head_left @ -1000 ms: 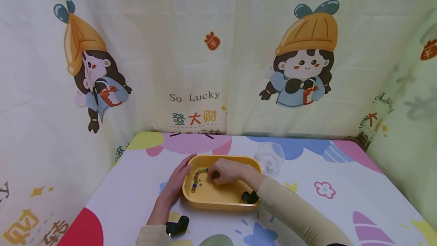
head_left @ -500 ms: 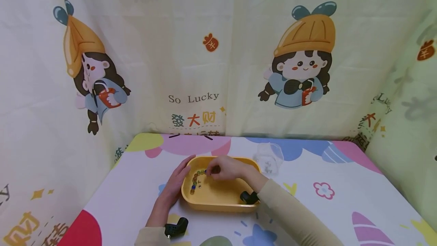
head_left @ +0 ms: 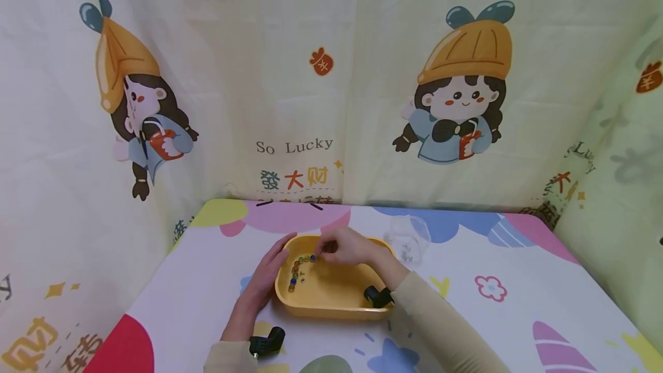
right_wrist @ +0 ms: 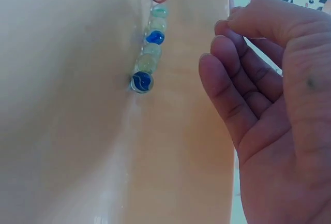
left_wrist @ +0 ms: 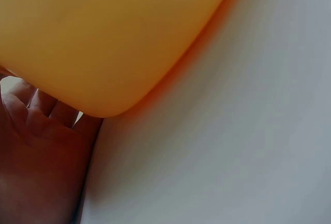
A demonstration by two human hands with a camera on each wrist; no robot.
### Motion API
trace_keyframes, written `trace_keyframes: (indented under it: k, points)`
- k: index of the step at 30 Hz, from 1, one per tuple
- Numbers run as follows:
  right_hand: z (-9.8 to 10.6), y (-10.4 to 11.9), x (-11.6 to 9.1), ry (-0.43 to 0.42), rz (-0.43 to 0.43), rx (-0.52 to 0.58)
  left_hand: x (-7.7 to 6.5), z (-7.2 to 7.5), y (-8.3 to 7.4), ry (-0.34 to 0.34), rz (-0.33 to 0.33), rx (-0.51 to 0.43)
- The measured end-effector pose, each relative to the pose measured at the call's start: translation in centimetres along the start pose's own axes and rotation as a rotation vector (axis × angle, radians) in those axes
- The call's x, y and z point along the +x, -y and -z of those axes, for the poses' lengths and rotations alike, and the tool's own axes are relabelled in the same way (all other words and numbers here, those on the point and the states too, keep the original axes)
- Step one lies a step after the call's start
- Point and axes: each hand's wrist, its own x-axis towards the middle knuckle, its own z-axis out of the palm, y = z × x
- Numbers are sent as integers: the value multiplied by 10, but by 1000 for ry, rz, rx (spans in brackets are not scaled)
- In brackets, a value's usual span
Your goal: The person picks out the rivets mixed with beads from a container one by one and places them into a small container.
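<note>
A row of glass marbles (right_wrist: 149, 62) curves along the left inside of a yellow tray (head_left: 342, 312), with a blue-swirled marble (right_wrist: 141, 81) at its end. My right hand (head_left: 344, 246) hangs over the far side of the tray, just right of that end marble (head_left: 312, 258). In the right wrist view, the right hand's fingers (right_wrist: 220, 79) are loosely bent, the thumb tip lies close to the forefinger, and no object shows between them. My left hand (head_left: 270, 269) rests along the tray's left outer wall, its fingers straight. In the left wrist view its palm (left_wrist: 44, 146) lies beside the yellow wall.
Inside the row's curve lies a small shiny piece (head_left: 303, 280). Behind the tray's right end stands a clear plastic container (head_left: 409, 240) on the patterned tablecloth (head_left: 466, 327). A printed curtain (head_left: 373, 102) hangs around the table.
My right hand has risen slightly and drawn back from the row's end, so the blue marble there shows fully. The left hand keeps its place on the tray.
</note>
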Motion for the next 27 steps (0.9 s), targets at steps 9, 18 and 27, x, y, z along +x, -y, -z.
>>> trace_keyframes:
  k: [9,18,27]
  points:
    - [6,2,2,-53,58,68,-1,-1,-2,16,-6,-59]
    - [17,6,0,-131,5,37,1,0,0,15,-10,-43]
    - [30,9,-9,-181,-11,90,-1,1,1,6,-16,-29]
